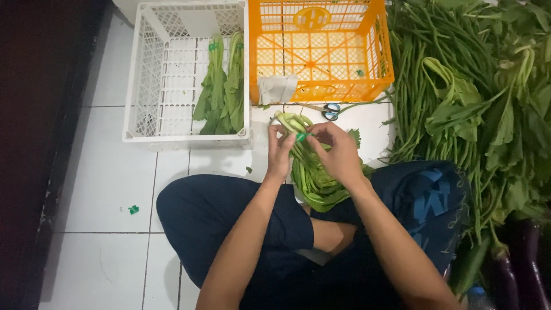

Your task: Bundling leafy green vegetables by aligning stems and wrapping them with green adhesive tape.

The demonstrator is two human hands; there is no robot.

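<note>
The person sits cross-legged on a white tiled floor (109,189) and holds one bunch of leafy greens (313,175) above the lap with both hands. The left hand (279,150) is closed around the pale stems of the bunch. The right hand (338,152) is also closed; its fingers pinch a small strip of green tape (302,136) against the stems, just beside the left fingertips. The leaves of the bunch hang down toward the knees, below the two hands.

Beyond the left hand stands a white plastic crate (143,86). Inside it lie two tied bunches of greens (221,86), side by side at the right wall, each with a green band near the stem end (the rest of this crate shows only its grid bottom). Beyond the right hand stands an orange plastic crate (381,51), touching the white one; I can see only one tiny green bit in it. A folded white piece (276,89) leans at its front wall.

Between the orange crate and the hands lies a pair of scissors (328,111) with blue handles. To the right of the right hand is a large pile of long beans and leafy greens (459,86), and nearer to the person lie dark purple eggplants (525,264). A small green scrap (133,209) lies on the floor, well to the left of the left arm.
</note>
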